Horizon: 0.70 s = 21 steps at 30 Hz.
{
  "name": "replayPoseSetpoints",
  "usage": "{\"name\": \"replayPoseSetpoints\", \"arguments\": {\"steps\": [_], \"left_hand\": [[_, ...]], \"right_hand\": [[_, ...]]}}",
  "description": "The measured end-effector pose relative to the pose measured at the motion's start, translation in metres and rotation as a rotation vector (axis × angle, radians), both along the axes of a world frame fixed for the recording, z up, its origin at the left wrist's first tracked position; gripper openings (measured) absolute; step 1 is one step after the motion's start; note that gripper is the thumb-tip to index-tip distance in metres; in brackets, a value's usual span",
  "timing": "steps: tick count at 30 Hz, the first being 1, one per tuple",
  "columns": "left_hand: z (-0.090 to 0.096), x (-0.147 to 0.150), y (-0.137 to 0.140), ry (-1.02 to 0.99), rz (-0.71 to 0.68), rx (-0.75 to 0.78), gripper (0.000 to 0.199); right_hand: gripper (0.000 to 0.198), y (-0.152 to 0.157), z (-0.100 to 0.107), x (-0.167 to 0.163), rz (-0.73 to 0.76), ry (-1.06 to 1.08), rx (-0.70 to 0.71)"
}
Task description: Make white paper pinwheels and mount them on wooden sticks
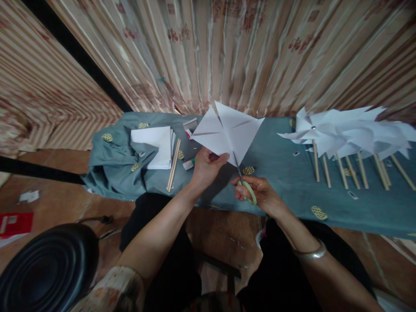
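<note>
My left hand [210,165] pinches the near edge of a square sheet of white paper [242,130], held up above the cloth. Slits run from some of the sheet's corners toward its middle. In my right hand [260,193] is a pair of scissors [249,190] with pale green handles, fingers through the loops. Their blades meet the paper at its near corner. To the left lies a stack of white paper [164,149], with a few thin wooden sticks [174,164] beside it. Several finished paper pinwheels [344,134] on wooden sticks lie at the right.
A grey-green cloth [279,186] covers the narrow table. Small boxes [190,125] sit behind my left hand. A striped curtain [240,56] hangs along the back edge. On the floor at left are a round black object [48,268] and a red packet [14,224].
</note>
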<state>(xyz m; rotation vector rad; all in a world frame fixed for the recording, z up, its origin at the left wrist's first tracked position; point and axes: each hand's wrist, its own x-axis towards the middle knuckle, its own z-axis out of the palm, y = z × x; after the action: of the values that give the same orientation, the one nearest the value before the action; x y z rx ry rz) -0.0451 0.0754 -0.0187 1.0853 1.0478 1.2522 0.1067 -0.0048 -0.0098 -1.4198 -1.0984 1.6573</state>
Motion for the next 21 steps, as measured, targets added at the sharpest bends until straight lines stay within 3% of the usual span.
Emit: {"name": "replayPoseSetpoints", "arguments": {"steps": [12,21], "left_hand": [[0.0051,-0.0015,-0.0003,-0.003,-0.016,0.022,0.023],[0.0090,-0.0008,-0.0024,-0.100,0.001,-0.059,0.032]], "right_hand": [[0.050,0.0019,0.0021,-0.0023,-0.045,0.023,-0.053],[0.048,0.0013,-0.0005,-0.0034,-0.061,0.015,-0.047]]}}
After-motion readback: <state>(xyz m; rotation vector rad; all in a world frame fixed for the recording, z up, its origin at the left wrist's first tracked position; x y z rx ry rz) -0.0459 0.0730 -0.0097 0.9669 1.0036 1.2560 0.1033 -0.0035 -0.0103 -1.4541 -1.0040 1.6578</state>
